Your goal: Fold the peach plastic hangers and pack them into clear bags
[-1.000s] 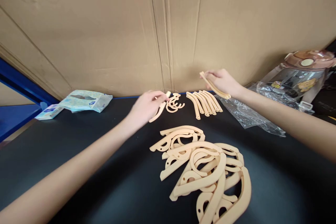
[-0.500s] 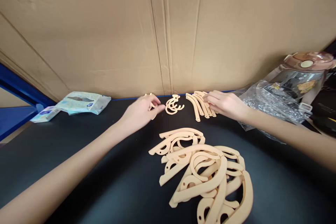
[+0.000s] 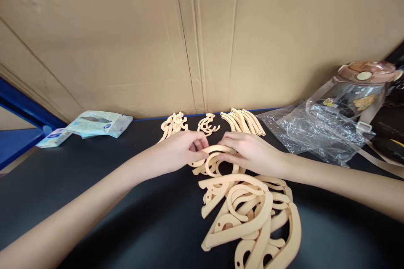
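Left hand [image 3: 179, 151] pinches one end of hanger [image 3: 218, 148] | right hand [image 3: 252, 151] pinches the other | it lies between them, long axis hand to hand, neither nearer | pile [image 3: 240, 230] just bodyward of both

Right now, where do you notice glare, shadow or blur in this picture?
In the head view, bright glints speckle the clear plastic; there too, a soft-edged dark shadow spreads over the black table below the left forearm; in that same view, the beige curved pieces look fairly sharp, with no strong blur.
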Tool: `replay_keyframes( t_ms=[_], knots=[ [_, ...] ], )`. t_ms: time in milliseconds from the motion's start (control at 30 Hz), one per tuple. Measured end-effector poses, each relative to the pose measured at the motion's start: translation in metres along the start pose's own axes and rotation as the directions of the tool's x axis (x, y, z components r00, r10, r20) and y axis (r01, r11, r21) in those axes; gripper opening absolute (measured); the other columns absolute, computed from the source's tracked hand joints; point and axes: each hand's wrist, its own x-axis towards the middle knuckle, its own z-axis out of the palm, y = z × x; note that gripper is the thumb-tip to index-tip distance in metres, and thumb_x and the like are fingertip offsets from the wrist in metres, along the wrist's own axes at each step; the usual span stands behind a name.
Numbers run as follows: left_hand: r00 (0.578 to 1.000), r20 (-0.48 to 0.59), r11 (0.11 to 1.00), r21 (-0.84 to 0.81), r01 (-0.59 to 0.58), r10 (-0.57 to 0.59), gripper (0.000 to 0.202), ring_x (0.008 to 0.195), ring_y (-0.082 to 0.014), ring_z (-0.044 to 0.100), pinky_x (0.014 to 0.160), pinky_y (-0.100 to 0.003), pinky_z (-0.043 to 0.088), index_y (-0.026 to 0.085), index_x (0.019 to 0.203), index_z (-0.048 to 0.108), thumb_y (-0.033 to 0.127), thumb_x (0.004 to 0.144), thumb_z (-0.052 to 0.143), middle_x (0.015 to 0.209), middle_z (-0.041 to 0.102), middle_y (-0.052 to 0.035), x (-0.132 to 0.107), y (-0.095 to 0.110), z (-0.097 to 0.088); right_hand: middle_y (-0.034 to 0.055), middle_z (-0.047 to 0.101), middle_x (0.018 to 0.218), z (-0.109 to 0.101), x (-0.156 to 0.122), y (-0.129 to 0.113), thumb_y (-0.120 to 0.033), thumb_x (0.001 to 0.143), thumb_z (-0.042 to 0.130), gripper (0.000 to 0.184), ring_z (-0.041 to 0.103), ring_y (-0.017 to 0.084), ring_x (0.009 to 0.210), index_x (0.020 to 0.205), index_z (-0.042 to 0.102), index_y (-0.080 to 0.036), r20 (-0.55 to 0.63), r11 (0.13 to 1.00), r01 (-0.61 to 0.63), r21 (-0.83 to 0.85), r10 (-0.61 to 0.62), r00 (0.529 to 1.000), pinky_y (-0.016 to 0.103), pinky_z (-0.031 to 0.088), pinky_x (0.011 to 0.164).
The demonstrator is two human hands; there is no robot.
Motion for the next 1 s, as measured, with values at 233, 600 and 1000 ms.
replay_keyframes(
  t_ms=[233, 600, 1000],
  knots=[
    [0.983, -0.180, 0.971, -0.238, -0.002, -0.042, 0.020, 0.069, -0.0127, 0.059, 0.057, -0.019, 0.040, 0.019, 0.086, 0.067, 0.034, 0.074, 0.073, 0.080, 0.068, 0.0004, -0.002, 0.017, -0.028, -0.0015, 0.059, 0.070, -0.024, 0.012, 0.012, -0.050, 0.088, 0.057, 0.038, 0.048, 0.011, 0.063, 0.079, 0.070, -0.016, -0.190, 0.878, -0.124, 0.463, 0.235, 0.953, 0.025, 0.034, 0.057],
    [0.980, -0.193, 0.826, -0.545, -0.146, 0.045, 0.020, 0.071, -0.0112, 0.054, 0.047, -0.016, 0.039, 0.015, 0.079, 0.073, 0.035, 0.080, 0.070, 0.089, 0.065, -0.0059, 0.026, 0.024, -0.013, 0.0054, 0.067, 0.087, -0.049, 0.020, 0.006, -0.024, 0.101, 0.034, 0.031, 0.059, 0.016, 0.073, 0.112, 0.062, -0.017, -0.260, 0.781, -0.098, -0.617, -0.084, 0.962, 0.028, 0.025, 0.050],
    [0.970, -0.244, 0.773, -0.618, -0.144, -0.014, 0.031, 0.048, -0.0071, 0.042, 0.038, -0.017, 0.029, 0.013, 0.078, 0.059, 0.033, 0.097, 0.045, 0.065, 0.055, -0.0018, 0.042, 0.032, 0.007, 0.0072, 0.060, 0.087, -0.042, 0.030, 0.014, -0.014, 0.099, 0.033, 0.026, 0.056, 0.017, 0.071, 0.097, 0.059, -0.013, -0.106, 0.656, -0.004, -0.755, -0.115, 0.988, 0.029, 0.021, 0.047]
  ],
)
